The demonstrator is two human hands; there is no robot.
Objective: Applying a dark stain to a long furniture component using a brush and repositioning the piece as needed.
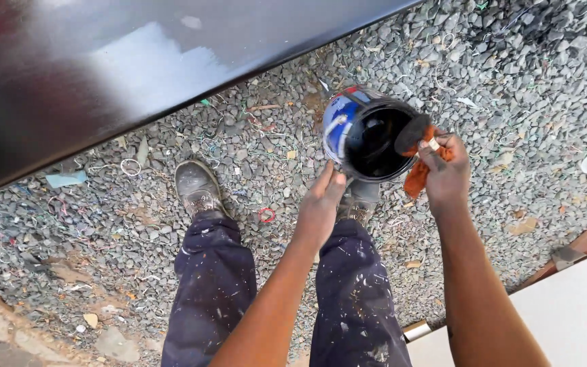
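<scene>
My left hand (319,207) holds a blue and white paint can (345,124) from below, tilted so its open mouth faces me; the inside is black. My right hand (445,170) grips an orange cloth (417,178) with a dark paint-soaked pad at the can's right rim. Both hands are above my paint-spattered dark trousers (215,285) and my worn shoe (197,185).
A large glossy black panel (103,75) runs across the upper left, with a pale reflection on it. Grey gravel (511,81) strewn with bits of wire and scraps covers the ground. A pale board (572,312) with a wooden edge lies at the lower right.
</scene>
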